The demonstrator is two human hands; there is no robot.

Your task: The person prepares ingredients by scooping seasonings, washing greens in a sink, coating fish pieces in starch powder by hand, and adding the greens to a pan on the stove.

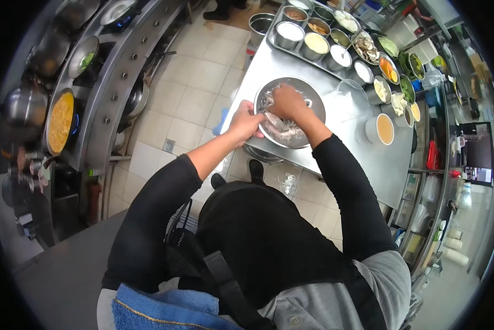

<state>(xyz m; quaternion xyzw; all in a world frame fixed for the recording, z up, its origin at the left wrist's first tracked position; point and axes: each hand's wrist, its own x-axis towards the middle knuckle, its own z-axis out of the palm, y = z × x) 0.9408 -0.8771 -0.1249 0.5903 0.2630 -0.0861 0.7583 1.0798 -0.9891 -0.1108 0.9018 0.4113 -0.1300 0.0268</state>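
A metal mixing bowl (317, 120) stands near the edge of the steel table. Pale, wet, shiny pieces of food (280, 131) lie in it; I cannot make out their kind. My left hand (246, 122) grips the bowl's left rim, thumb over the edge. Inside the bowl, my right hand (289, 102) reaches down with curled fingers among the pieces. Its fingertips are hidden, and so is whatever they hold. To the right of the bowl sits a clear round bowl (352, 99), and beyond that a white tub of orange-brown liquid (380, 130).
Several metal containers of ingredients, one holding white powder (289, 33), line the table's far side. At left, a wok of yellow food (60, 122) and a pan with greens (84, 58) sit on the stove (112, 82). Tiled floor (175, 104) runs between.
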